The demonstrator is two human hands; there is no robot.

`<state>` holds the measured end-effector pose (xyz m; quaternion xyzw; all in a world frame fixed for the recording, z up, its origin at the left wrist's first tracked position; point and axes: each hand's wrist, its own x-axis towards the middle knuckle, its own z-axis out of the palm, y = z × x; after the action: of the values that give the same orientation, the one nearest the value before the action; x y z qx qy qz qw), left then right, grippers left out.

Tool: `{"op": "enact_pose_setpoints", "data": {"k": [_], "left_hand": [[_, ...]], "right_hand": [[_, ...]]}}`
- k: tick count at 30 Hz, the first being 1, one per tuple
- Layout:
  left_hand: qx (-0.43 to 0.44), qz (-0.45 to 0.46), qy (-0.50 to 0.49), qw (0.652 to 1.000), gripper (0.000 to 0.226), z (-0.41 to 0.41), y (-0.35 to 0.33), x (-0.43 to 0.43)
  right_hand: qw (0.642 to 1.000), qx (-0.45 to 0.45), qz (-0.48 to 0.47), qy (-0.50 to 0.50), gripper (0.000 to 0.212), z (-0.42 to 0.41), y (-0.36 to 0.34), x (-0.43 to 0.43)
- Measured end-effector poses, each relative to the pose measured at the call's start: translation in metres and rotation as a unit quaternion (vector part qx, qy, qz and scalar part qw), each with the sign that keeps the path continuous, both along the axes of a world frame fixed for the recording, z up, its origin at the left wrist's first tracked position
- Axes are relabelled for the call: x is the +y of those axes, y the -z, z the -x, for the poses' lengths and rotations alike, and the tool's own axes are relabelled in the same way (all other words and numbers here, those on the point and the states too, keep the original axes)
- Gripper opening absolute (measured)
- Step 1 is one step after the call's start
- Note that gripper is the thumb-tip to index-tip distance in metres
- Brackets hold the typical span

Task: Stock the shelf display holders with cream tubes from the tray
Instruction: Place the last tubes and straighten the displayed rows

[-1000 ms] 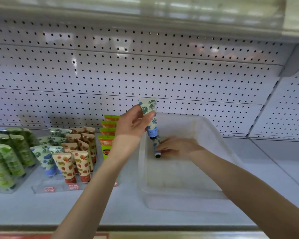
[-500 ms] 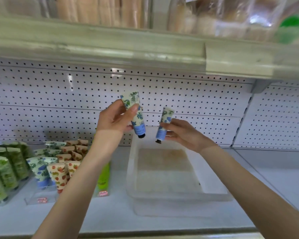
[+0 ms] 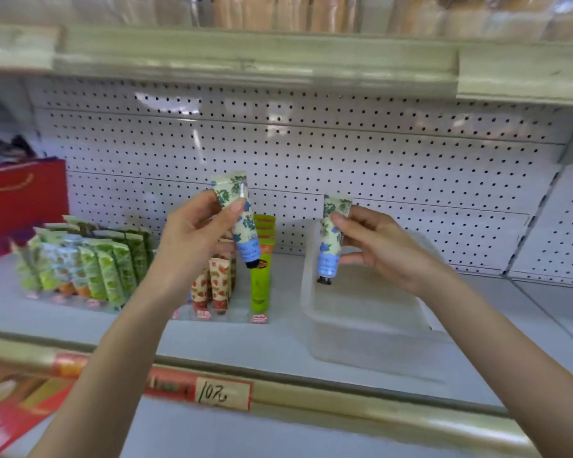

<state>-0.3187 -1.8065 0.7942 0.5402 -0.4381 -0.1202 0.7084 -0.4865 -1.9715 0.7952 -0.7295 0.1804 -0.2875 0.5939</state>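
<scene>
I see two blue-flowered cream tubes held up, caps down. The left tube (image 3: 238, 219) is pinched between the thumb and curled fingers of the left hand (image 3: 192, 236), above the stocked display holders (image 3: 212, 315). The right tube (image 3: 331, 239) is clamped in the right hand (image 3: 377, 249), over the translucent tray (image 3: 361, 338). The tray sits on the shelf (image 3: 245, 345) just right of the holders, with a handwritten price tag (image 3: 224, 395) on the shelf edge.
</scene>
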Motion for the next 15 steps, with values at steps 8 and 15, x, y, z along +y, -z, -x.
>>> {"op": "enact_pose_setpoints", "data": {"k": [8, 15], "left_hand": [[-0.003, 0.004, -0.031, 1.0, 0.008, -0.06, 0.007, 0.049], [-0.022, -0.029, -0.01, 0.999, 0.015, -0.128, 0.007, 0.08]], "right_hand": [[1.0, -0.013, 0.007, -0.016, 0.016, -0.059, 0.002, 0.04], [1.0, -0.023, 0.01, -0.003, 0.04, -0.14, 0.003, 0.083]]}}
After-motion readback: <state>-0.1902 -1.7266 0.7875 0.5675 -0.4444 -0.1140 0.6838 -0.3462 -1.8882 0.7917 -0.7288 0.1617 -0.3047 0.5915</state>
